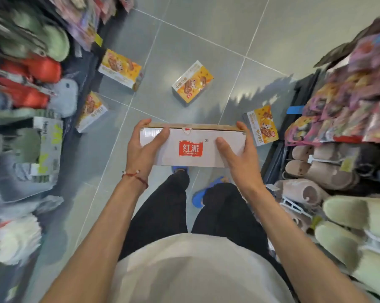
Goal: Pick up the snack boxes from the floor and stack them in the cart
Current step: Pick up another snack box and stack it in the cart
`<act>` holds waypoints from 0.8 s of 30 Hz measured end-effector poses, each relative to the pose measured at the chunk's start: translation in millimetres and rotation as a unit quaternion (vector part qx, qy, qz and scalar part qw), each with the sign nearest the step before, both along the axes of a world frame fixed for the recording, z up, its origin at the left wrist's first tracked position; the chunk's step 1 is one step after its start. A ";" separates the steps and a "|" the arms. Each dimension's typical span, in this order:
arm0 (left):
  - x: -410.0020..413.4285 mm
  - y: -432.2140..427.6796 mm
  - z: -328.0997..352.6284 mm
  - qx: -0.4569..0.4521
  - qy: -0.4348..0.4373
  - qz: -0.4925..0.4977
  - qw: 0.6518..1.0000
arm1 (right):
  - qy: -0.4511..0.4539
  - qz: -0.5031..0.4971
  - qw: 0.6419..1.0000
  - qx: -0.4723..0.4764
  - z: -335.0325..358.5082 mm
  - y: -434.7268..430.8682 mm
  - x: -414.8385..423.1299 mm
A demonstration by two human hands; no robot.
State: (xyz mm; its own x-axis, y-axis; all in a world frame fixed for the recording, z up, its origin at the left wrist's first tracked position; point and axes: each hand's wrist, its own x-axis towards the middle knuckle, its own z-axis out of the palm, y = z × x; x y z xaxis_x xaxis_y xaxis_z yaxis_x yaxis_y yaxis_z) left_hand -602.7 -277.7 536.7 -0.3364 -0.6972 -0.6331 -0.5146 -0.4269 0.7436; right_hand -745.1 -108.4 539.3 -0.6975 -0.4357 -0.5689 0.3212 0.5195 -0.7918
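The grey tiled floor [184,40] runs as a narrow aisle between the left rack [31,62] and the right rack [348,106], both crowded with slippers and bright packets. The edges of the view are smeared, so those goods may be something else. No cart is in view.

The held snack box [193,154] hangs level above the person's feet, its white side with the red logo facing up. Four orange-fronted boxes lie on the tiles ahead: the far-left box [120,68], the middle box [192,82], the near-left box [92,111] and the right box [263,125], which sits against the right rack's base.

The left hand [145,145] and the right hand [239,154] each clasp one end, fingers curled over the far edge and thumbs on the white face. A red string bracelet [134,177] circles the left wrist.

With only the ends pinched, the box could slip or its top flap could spring open in a quick turn. Swinging round in this tight aisle could knock stock off a rack, and a blind step could crush a box.
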 end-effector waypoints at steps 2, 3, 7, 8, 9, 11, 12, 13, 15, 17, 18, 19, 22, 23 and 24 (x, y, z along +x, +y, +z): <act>9.5 4.1 21.6 -0.006 0.002 0.026 1.000 | -0.003 0.016 1.000 -0.009 18.1 -3.3 1.1; 13.7 7.2 31.3 -0.013 0.000 0.039 0.999 | -0.004 0.020 1.000 -0.017 25.9 -4.5 1.6; 28.1 29.0 60.4 -0.047 -0.011 0.119 0.992 | -0.004 0.064 0.997 -0.041 47.8 -7.7 3.6; 32.5 35.9 65.2 -0.055 -0.015 0.140 0.989 | -0.004 0.083 0.996 -0.045 51.4 -8.0 4.2; 37.7 43.4 70.0 -0.062 -0.017 0.161 0.985 | -0.005 0.104 0.993 -0.047 54.7 -7.8 4.9; 50.1 58.9 78.2 -0.071 -0.019 0.201 0.977 | -0.009 0.146 0.988 -0.053 62.1 -7.0 5.9; 57.9 67.7 82.1 -0.075 -0.022 0.220 0.972 | -0.010 0.168 0.984 -0.053 67.8 -7.0 8.0; 65.3 76.2 86.8 -0.078 -0.024 0.240 0.967 | -0.011 0.189 0.980 -0.053 73.6 -7.7 11.1; 80.1 92.6 95.6 -0.080 -0.021 0.286 0.955 | -0.016 0.232 0.971 -0.050 82.5 -9.2 20.9; 99.1 107.9 101.7 -0.081 -0.011 0.340 0.937 | -0.016 0.276 0.960 -0.047 88.1 -12.4 35.8; 110.6 115.1 103.5 -0.084 -0.009 0.366 0.927 | -0.015 0.300 0.953 -0.045 89.6 -15.0 45.3; 123.1 122.9 105.1 -0.088 -0.011 0.386 0.918 | -0.011 0.326 0.944 -0.042 91.1 -17.5 56.1; 166.5 148.4 106.3 -0.100 -0.026 0.437 0.894 | -0.004 0.401 0.915 -0.045 95.7 -24.9 94.6; 182.4 158.3 106.9 -0.104 -0.029 0.456 0.884 | 0.001 0.423 0.905 -0.052 97.4 -26.1 110.3; 198.9 168.8 107.1 -0.106 -0.029 0.475 0.873 | 0.007 0.443 0.895 -0.056 97.2 -26.5 126.7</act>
State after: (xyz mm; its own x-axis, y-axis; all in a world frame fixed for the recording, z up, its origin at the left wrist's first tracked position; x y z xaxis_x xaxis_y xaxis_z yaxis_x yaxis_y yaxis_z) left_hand -403.9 -108.9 643.7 0.4863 -0.7471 -0.4532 -0.0423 -0.5382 0.8418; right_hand -618.4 -134.9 636.5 -0.0563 -0.8752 -0.4805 -0.1874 0.4819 -0.8559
